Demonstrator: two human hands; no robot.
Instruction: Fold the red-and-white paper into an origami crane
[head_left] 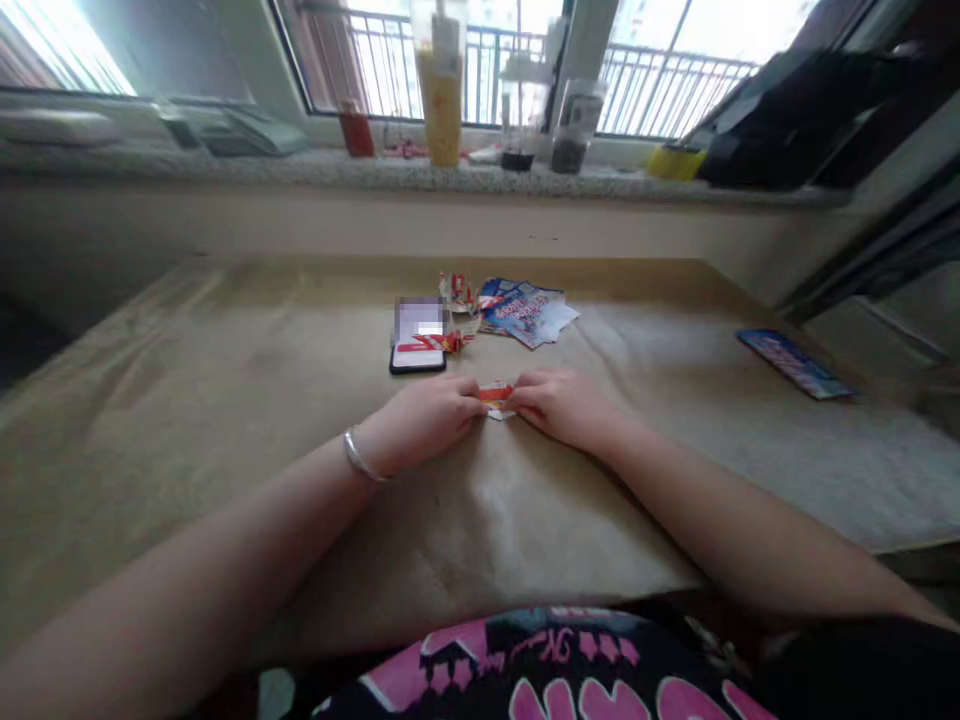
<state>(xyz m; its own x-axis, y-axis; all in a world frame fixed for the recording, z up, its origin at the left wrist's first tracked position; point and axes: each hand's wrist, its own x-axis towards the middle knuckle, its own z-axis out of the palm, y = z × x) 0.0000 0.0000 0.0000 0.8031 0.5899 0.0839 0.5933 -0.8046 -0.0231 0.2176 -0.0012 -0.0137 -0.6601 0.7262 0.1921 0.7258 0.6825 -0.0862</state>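
A small folded piece of printed paper (496, 396), red, yellow and white, lies between my two hands over the table. Its left end is pinched by my left hand (431, 415), which has a silver bracelet at the wrist. On the opposite end, my right hand (562, 405) grips the paper with its fingers curled. Just beyond my hands rests a phone (420, 362) with a lit screen. A red-and-yellow folded paper piece (452, 342) overlaps the phone's right side, and another folded paper piece (459, 290) stands behind it.
Several blue printed sheets (529, 312) are fanned out beyond my right hand. A blue printed packet (795, 362) lies at the table's right. Behind the brown-covered table (225, 400), the windowsill (262, 172) holds bottles, a tall yellow-filled container (442, 110) and a black bag (787, 125).
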